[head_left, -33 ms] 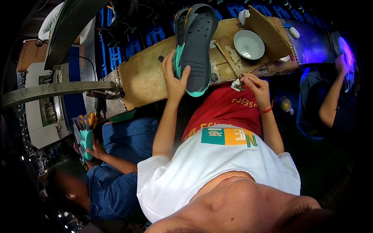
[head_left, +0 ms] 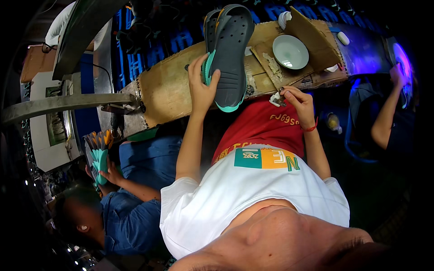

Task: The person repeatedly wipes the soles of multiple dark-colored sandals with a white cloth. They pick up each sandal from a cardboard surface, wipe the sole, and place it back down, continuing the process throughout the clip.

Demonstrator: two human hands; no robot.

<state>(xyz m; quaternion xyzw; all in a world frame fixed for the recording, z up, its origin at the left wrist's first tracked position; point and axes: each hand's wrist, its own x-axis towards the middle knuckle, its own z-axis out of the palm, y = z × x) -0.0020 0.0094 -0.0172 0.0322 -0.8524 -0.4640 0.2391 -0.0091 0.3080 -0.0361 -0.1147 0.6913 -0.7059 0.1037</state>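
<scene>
Gripping two grey-and-teal shoes (head_left: 231, 63), one mostly behind the other, the left hand (head_left: 202, 88) rests its thumb on the front one and holds them above the cardboard-covered table (head_left: 165, 97). The right hand (head_left: 299, 103) pinches a white-and-dark piece (head_left: 276, 100), too small to identify, near the table's edge. A pale bowl (head_left: 290, 52) sits rightward.

A cardboard-covered bench (head_left: 165, 92) with a folded cardboard piece (head_left: 314, 38) on top, under a pale round bowl (head_left: 290, 52).

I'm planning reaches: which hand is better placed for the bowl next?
Probably the right hand: it is nearer the bowl and pinches only a small item, while the left hand holds the shoes.
</scene>
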